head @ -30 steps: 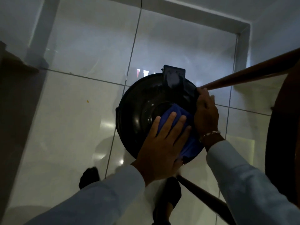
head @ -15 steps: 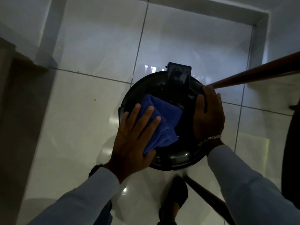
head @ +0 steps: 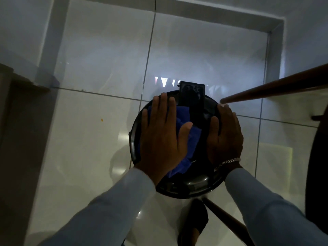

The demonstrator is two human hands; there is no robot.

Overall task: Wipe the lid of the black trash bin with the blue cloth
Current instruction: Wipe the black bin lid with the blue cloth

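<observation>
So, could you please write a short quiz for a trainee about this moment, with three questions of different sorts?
1. True or false: the left hand lies flat on the crumpled blue cloth.
2. Where does the right hand rest? A) on the floor B) on the right side of the round glossy black bin lid C) on the brown wooden pole
3. Fill in: a silver ___ is worn on the right wrist.

Key: 1 true; 2 B; 3 bracelet.
</observation>
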